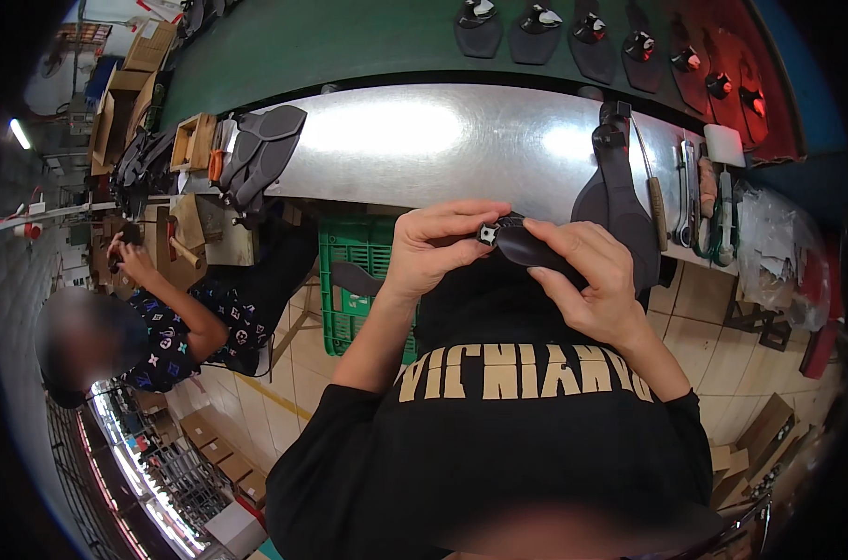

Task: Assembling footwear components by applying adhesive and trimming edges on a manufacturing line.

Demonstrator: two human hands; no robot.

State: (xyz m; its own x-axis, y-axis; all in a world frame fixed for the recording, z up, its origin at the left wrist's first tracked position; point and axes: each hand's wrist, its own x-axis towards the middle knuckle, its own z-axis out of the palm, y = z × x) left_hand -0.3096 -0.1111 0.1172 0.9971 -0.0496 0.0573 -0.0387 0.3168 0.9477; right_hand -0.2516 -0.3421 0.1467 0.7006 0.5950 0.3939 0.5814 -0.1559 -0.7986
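Note:
In front of my chest, over the bench's near edge, both hands hold one black part (532, 250) with a smooth, curved body. A small white-and-black fitting (488, 233) shows at its left end. The fingers and thumb of my left hand (426, 250) are closed round that end. My right hand (594, 280) pinches the curved body between thumb and fingers. Beside my right hand, a dark grey paddle-shaped piece (616, 182) with a black joint at its top lies on the metal bench (386, 140). The underside of the held part is hidden.
Beyond the bench, a green belt (349, 47) carries several paddle-shaped pieces (536, 35). Tools, including a wrench (688, 191), lie at the right by a plastic bag (778, 252). Grey pieces (263, 149) pile at left. Below stands a green crate (340, 322). A co-worker (176, 322) sits left.

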